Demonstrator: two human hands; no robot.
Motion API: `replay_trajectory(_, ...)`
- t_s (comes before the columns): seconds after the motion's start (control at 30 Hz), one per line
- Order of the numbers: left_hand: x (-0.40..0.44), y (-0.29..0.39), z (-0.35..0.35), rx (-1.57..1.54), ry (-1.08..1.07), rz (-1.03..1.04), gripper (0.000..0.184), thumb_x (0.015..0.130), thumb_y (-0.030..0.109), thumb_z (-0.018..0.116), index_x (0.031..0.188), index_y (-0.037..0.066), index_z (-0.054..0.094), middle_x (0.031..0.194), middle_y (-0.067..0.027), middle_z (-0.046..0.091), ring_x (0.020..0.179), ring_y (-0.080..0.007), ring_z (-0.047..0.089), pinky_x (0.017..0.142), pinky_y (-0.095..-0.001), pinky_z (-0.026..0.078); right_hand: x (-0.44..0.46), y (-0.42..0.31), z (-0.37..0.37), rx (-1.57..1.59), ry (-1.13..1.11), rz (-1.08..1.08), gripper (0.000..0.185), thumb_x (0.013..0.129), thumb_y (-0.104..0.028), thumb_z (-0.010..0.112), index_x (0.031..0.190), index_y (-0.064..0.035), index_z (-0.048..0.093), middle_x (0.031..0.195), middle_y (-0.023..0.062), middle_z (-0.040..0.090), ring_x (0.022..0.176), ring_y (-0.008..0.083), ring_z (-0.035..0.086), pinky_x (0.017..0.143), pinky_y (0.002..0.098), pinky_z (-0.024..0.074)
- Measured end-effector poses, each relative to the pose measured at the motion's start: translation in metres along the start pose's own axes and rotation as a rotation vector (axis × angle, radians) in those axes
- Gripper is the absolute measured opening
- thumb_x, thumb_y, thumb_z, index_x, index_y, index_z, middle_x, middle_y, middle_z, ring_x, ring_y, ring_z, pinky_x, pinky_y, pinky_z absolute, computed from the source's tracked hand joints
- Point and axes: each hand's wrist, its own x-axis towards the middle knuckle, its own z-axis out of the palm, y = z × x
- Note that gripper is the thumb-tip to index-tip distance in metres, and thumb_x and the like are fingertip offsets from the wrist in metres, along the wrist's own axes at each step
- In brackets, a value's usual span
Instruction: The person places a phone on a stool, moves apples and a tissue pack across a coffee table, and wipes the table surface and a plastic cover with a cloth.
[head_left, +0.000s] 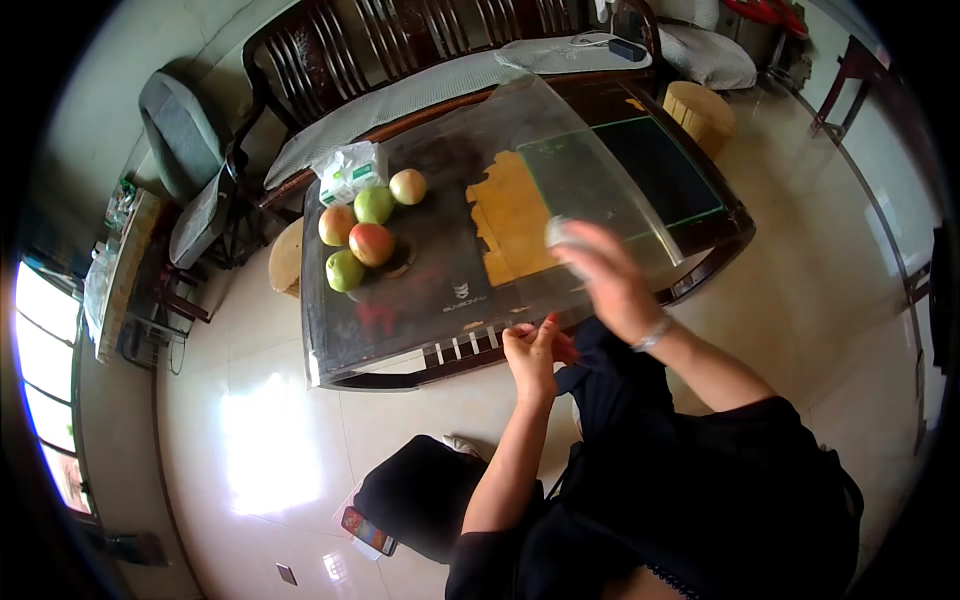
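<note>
My right hand, smeared by motion, is raised over the right part of the dark table. A small whitish thing shows at its fingertips; its kind is too blurred to tell. At the table's front edge is my left hand, its fingers curled closed and the thumb upward. Whatever it may hold is hidden; the reddish patch beside it could be fingers. Several red and green apples lie on the table's left side, next to a plastic pack of tissues.
A clear sheet covers part of the tabletop, its curled edge at the right. Behind stands a wooden bench. Wooden stools flank the table. A phone lies by my knee, and a grey chair stands left.
</note>
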Motion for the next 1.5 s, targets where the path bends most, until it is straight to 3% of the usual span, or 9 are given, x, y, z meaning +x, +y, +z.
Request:
replay_trajectory(0.1, -0.001, -0.001, -0.001, -0.153, 0.028, 0.013, 0.032, 0.084, 0.008, 0.058, 0.092, 0.002, 0.028, 0.058, -0.0160, 0.055, 0.039, -0.0239, 0.053, 0.033, -0.0302, 0.041, -0.029, 0.016, 0.071, -0.058, -0.279, -0.103, 0.027, 0.079, -0.005, 0.054, 0.106, -0.0024, 0.060, 0.121, 0.0107, 0.051, 0.118, 0.0254, 0.044, 0.100, 0.0345, 0.0371)
replay_trajectory(0.3, 0.002, -0.004, -0.005, -0.244, -0.004, -0.031, 0.029, 0.083, 0.005, 0.057, 0.089, 0.004, 0.029, 0.055, -0.0184, 0.055, 0.039, -0.0265, 0.055, 0.033, -0.0316, 0.042, -0.021, 0.029, 0.034, -0.296, -0.384, -0.065, 0.034, 0.080, -0.007, 0.050, 0.113, -0.0037, 0.056, 0.124, 0.0098, 0.046, 0.122, 0.0256, 0.039, 0.103, 0.0355, 0.0320)
replay_trajectory(0.57, -0.007, 0.000, 0.000, -0.222, 0.036, -0.010, 0.025, 0.083, 0.007, 0.058, 0.088, 0.005, 0.034, 0.061, -0.0192, 0.059, 0.048, -0.0292, 0.060, 0.041, -0.0330, 0.047, -0.033, 0.090, -0.028, -0.386, -0.234, 0.153, 0.028, 0.088, -0.007, 0.042, 0.112, -0.0013, 0.054, 0.129, 0.0084, 0.044, 0.120, 0.0262, 0.040, 0.105, 0.0437, 0.0252)
replay_trajectory(0.77, -0.014, 0.038, 0.000, -0.161, -0.047, -0.002, 0.016, 0.086, 0.011, 0.054, 0.087, -0.005, 0.051, 0.062, -0.0176, 0.060, 0.049, -0.0254, 0.061, 0.042, -0.0305, 0.049, 0.001, 0.082, -0.044, -0.217, 0.033, 0.241, 0.039, 0.075, 0.012, 0.043, 0.111, 0.0031, 0.053, 0.122, 0.0151, 0.048, 0.111, 0.0318, 0.048, 0.095, 0.0353, 0.0402)
replay_trajectory(0.97, -0.016, 0.092, -0.010, 0.259, -0.178, 0.040, 0.019, 0.087, 0.005, 0.046, 0.094, -0.012, 0.049, 0.059, -0.0169, 0.059, 0.046, -0.0221, 0.059, 0.040, -0.0279, 0.047, 0.003, 0.077, -0.025, -0.209, -0.216, 0.065, 0.046, 0.068, 0.011, 0.055, 0.113, 0.0025, 0.052, 0.125, 0.0124, 0.045, 0.116, 0.0277, 0.044, 0.098, 0.0339, 0.0386)
replay_trajectory(1.27, 0.012, 0.080, -0.044, 0.577, 0.088, 0.325, 0.006, 0.083, 0.002, 0.052, 0.084, 0.000, 0.058, 0.053, -0.0051, 0.054, 0.040, -0.0071, 0.047, 0.038, -0.0213, 0.035, -0.005, 0.049, 0.023, -0.088, -0.245, -0.133, 0.039, 0.071, 0.007, 0.057, 0.110, 0.0036, 0.056, 0.119, 0.0133, 0.050, 0.118, 0.0270, 0.044, 0.099, 0.0330, 0.0399)
replay_trajectory(1.37, 0.017, 0.068, -0.053, 0.813, 0.159, 0.281, 0.007, 0.083, 0.005, 0.053, 0.079, 0.002, 0.057, 0.055, -0.0090, 0.058, 0.042, -0.0153, 0.053, 0.042, -0.0299, 0.042, -0.023, 0.036, 0.044, -0.305, -0.381, -0.222, 0.037, 0.078, -0.002, 0.051, 0.115, 0.0074, 0.052, 0.125, 0.0148, 0.047, 0.123, 0.0279, 0.038, 0.104, 0.0336, 0.0343)
replay_trajectory(1.43, 0.023, 0.065, -0.055, 1.283, 0.268, 0.516, 0.009, 0.083, 0.012, 0.055, 0.086, 0.004, 0.055, 0.060, -0.0132, 0.061, 0.051, -0.0282, 0.059, 0.050, -0.0399, 0.045, -0.023, 0.038, 0.041, -0.364, -0.439, -0.242, 0.039, 0.080, -0.007, 0.048, 0.117, 0.0074, 0.050, 0.128, 0.0151, 0.044, 0.126, 0.0282, 0.034, 0.107, 0.0345, 0.0298)
replay_trajectory(1.5, 0.012, 0.085, -0.016, 1.607, 0.410, 0.264, 0.032, 0.083, 0.020, 0.058, 0.106, 0.002, 0.047, 0.089, -0.0192, 0.062, 0.080, -0.0356, 0.060, 0.065, -0.0426, 0.045, -0.025, 0.043, 0.044, -0.352, -0.440, -0.249, 0.040, 0.079, -0.006, 0.048, 0.117, 0.0068, 0.051, 0.128, 0.0157, 0.044, 0.126, 0.0282, 0.034, 0.107, 0.0341, 0.0291)
